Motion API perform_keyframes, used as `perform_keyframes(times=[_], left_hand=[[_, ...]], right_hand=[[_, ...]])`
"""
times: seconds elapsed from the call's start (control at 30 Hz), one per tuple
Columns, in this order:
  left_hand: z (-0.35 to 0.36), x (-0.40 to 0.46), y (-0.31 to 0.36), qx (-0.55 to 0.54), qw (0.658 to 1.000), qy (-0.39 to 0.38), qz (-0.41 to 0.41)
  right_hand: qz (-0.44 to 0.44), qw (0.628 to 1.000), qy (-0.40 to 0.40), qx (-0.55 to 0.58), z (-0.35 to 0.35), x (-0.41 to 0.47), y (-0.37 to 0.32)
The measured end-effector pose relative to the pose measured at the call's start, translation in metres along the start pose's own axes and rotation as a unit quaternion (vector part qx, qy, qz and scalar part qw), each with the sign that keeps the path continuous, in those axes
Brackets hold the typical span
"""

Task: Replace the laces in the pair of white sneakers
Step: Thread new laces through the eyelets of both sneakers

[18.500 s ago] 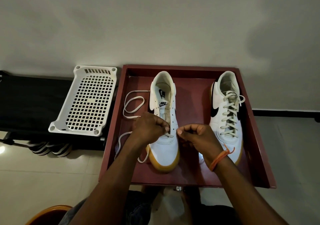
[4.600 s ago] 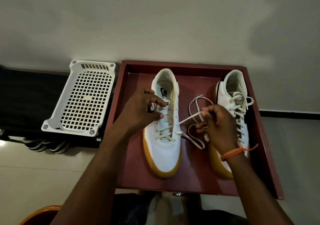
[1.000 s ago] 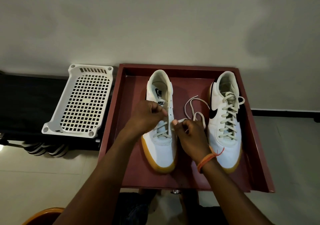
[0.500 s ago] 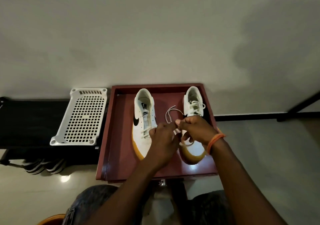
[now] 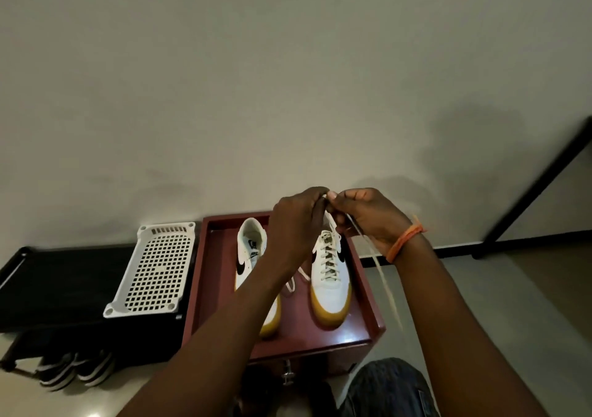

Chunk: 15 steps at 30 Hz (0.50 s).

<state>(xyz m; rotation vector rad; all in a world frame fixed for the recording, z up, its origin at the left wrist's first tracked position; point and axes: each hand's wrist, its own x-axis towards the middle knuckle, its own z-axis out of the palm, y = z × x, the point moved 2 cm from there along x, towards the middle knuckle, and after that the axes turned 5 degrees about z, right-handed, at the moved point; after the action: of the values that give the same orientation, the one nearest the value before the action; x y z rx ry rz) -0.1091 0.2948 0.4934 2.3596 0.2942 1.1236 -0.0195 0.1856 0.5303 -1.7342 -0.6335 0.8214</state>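
A cream lace (image 5: pixel 382 275) was held raised above the red tray (image 5: pixel 368 291), pinched at its end between the fingertips of the left hand (image 5: pixel 298 224) and the right hand (image 5: pixel 368 221), both grips pressed together on it. From the right hand the lace hung down past the tray's right rim, blurred toward its lower end. Another stretch of it was seen lying between the two sneakers. The left sneaker (image 5: pixel 251 250) was largely covered by the left forearm, so its eyelets could not be made out; the right sneaker (image 5: pixel 330 279) was seen fully laced, its heel hidden behind the hands. A white plastic basket (image 5: pixel 153 272) lay just left of the tray on a black rack (image 5: pixel 57 282), cut off at the left edge.
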Motion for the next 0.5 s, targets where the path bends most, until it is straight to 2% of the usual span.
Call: perform_keyframes(times=[0.07, 0.13, 0.23, 0.33, 0.4, 0.47, 0.5], left_hand=[[-0.009, 0.007, 0.005, 0.014, 1.0, 0.025, -0.003], [-0.019, 0.015, 0.004, 0.008, 0.998, 0.052, -0.042], [-0.033, 0.029, -0.009, -0.03, 0.986, 0.077, -0.147], [-0.047, 0.04, -0.034, -0.096, 0.952, 0.107, -0.27], [-0.052, 0.038, -0.049, -0.114, 0.931, 0.114, -0.329], [-0.054, 0.034, -0.048, -0.124, 0.926, 0.111, -0.34], [-0.054, 0.033, -0.041, -0.135, 0.93, 0.107, -0.325]], right_hand=[[-0.019, 1.0, 0.003, 0.003, -0.004, -0.01, -0.013], [-0.038, 0.999, 0.003, 0.006, -0.009, -0.019, -0.022], [-0.046, 0.999, -0.001, 0.012, -0.012, -0.026, -0.028], [-0.042, 0.999, -0.001, 0.03, -0.011, -0.03, -0.029], [-0.04, 0.997, -0.033, 0.065, -0.009, -0.032, -0.028], [-0.037, 0.989, -0.078, 0.116, -0.003, -0.033, -0.027], [-0.041, 0.989, -0.076, 0.124, 0.002, -0.031, -0.027]])
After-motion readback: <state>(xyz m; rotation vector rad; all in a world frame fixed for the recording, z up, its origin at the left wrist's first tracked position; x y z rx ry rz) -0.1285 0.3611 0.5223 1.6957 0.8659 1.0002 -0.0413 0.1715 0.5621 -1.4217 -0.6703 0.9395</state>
